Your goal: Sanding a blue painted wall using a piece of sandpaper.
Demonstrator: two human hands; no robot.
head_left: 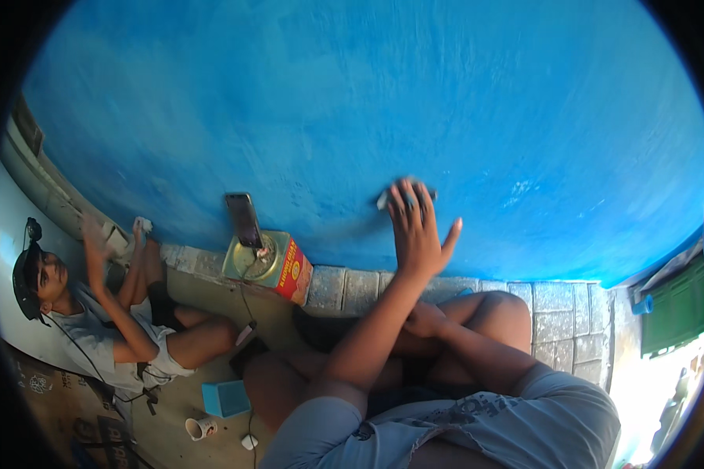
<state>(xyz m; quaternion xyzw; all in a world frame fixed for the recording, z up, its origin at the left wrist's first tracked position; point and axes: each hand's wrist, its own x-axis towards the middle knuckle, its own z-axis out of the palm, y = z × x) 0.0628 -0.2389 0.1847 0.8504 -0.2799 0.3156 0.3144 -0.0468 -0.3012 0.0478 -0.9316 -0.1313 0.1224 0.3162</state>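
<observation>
My left hand (417, 234) reaches up to the blue wall (352, 102), its back toward me and the thumb held out to the right. Under its fingers a small flat dark piece with a whitish edge (382, 200) is pressed to the wall; its kind is hard to make out. Low over my bent legs is my right hand (426, 319), with its fingers curled in. What it holds, if anything, is hidden. Pale scuffs mark the wall right of my left hand.
A phone (243, 219) stands on a red and yellow tin (293, 275) by the wall. Another person (133, 328) sits at left, one hand raised. A blue box (225, 398) and a paper cup (201, 427) are on the floor. Grey paving blocks (555, 313) line the wall's foot.
</observation>
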